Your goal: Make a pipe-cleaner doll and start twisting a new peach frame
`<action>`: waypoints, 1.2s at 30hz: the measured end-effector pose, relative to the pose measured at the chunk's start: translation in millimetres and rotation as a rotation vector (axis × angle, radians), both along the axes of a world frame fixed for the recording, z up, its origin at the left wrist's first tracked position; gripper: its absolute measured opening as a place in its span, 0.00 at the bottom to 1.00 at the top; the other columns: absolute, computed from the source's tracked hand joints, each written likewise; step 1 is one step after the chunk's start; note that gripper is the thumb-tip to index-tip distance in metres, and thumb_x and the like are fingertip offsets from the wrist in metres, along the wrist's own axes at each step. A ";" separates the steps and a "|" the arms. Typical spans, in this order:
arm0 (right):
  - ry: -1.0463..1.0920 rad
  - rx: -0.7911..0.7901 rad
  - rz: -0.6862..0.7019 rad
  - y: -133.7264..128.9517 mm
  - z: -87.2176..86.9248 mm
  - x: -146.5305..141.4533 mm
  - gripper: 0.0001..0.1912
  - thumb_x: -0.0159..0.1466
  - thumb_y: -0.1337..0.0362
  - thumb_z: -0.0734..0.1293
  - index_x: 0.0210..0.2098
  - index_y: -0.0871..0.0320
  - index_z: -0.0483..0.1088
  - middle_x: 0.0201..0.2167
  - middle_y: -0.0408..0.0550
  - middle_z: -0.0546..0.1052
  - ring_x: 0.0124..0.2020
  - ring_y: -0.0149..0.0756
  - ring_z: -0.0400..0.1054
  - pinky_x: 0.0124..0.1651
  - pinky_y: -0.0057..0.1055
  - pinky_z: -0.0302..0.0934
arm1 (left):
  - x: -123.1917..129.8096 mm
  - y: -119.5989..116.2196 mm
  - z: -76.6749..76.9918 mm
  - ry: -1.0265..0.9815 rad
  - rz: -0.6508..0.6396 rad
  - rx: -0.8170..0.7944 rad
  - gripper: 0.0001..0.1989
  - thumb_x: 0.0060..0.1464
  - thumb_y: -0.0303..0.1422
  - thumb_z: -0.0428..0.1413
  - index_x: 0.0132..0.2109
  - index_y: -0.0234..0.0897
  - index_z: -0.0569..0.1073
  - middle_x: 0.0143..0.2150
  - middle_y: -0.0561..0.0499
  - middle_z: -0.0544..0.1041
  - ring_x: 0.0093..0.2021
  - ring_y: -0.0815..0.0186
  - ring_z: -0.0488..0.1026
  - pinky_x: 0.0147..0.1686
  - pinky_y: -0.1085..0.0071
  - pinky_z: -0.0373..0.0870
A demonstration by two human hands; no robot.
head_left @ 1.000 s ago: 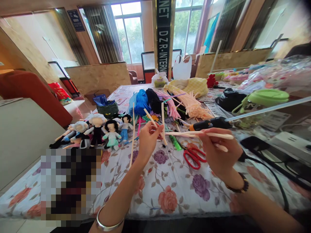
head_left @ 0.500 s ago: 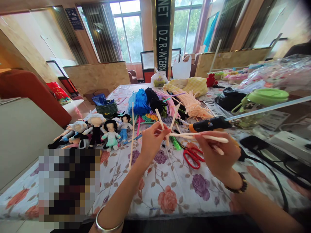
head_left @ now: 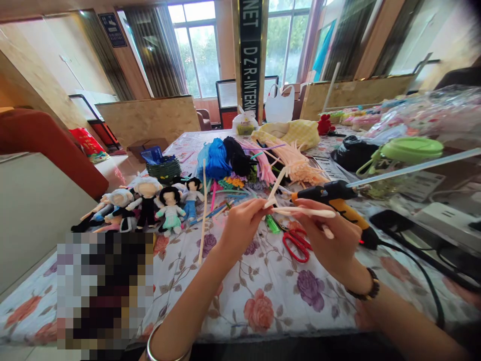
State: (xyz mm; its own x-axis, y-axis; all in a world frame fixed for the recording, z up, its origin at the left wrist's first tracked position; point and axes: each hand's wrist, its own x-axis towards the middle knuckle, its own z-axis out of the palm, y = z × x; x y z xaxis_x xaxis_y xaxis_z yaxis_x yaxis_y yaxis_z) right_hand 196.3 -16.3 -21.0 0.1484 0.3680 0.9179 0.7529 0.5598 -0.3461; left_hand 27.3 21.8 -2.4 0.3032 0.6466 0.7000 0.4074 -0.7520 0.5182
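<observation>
Cream fuzzy stems (head_left: 303,212) are joined in a small bundle held between my two hands above the table. My left hand (head_left: 246,223) pinches them where they cross, and one stem end rises above its fingertips. My right hand (head_left: 326,238) is closed round the folded stems further right, their rounded ends sticking out past the fingers. Red-handled scissors (head_left: 296,245) lie beneath, between the hands, beside a green item (head_left: 272,224). A single cream stem (head_left: 204,215) lies left of my left hand.
Small dolls (head_left: 171,208) sit at the left near a dark green basket (head_left: 163,169). Bundles of blue stems (head_left: 214,158) and peach stems (head_left: 300,168) lie behind the hands. An orange-black glue gun (head_left: 347,213), its cable and a green-lidded jar (head_left: 411,149) are at the right.
My left hand has shifted right, closer to my right hand, and its fingers now cover the crossing. My right hand has moved slightly left. One upright stem end no longer shows.
</observation>
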 end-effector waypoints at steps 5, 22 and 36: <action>-0.070 0.008 0.118 3.7 0.5 -0.4 0.09 0.61 0.67 0.66 0.42 0.53 0.72 0.35 0.44 0.80 0.30 0.32 0.74 0.33 0.27 0.68 | -0.4 -0.5 1.1 -0.076 -0.124 0.028 0.06 0.55 0.28 0.52 0.33 0.40 0.74 0.32 0.51 0.78 0.34 0.67 0.75 0.35 0.75 0.68; -0.383 -0.115 0.149 4.9 -5.3 8.3 0.25 0.64 0.73 0.55 0.58 0.49 0.61 0.40 0.48 0.71 0.34 0.30 0.70 0.30 0.24 0.63 | -3.1 -10.7 13.3 -0.270 -0.232 0.189 0.08 0.53 0.22 0.53 0.35 0.37 0.76 0.47 0.45 0.74 0.36 0.69 0.76 0.37 0.72 0.74; -0.474 -0.066 0.081 7.4 -10.8 10.2 0.29 0.64 0.72 0.59 0.63 0.50 0.52 0.43 0.50 0.73 0.34 0.29 0.71 0.29 0.22 0.63 | 4.9 -11.6 3.6 -0.444 -0.410 -0.174 0.11 0.48 0.24 0.59 0.39 0.42 0.77 0.37 0.50 0.80 0.40 0.65 0.76 0.41 0.68 0.74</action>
